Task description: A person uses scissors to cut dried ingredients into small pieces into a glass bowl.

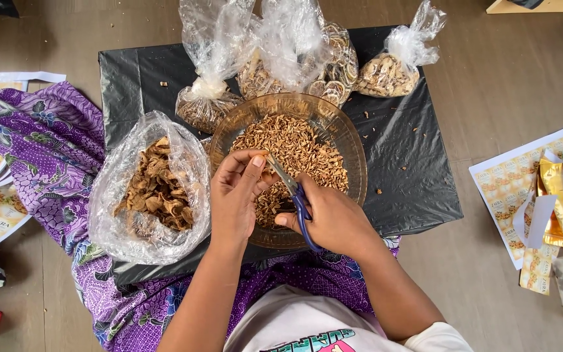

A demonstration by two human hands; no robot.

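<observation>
A clear brown glass bowl (353, 153) holds a heap of small dried brown pieces (301, 146). Over its near side my right hand (333, 218) grips blue-handled scissors (292, 193), blades pointing up and left. My left hand (236, 192) pinches a dried piece at the blade tips, fingers closed on it. To the left of the bowl an open clear plastic bag (125, 189) holds larger dried brown slices (158, 189).
The bowl sits on a black plastic sheet (412, 156) on a wooden floor. Several tied clear bags of dried goods (386, 72) stand behind it. Purple patterned cloth (40, 143) lies left. Sticker sheets and gold pouches (555, 202) lie right.
</observation>
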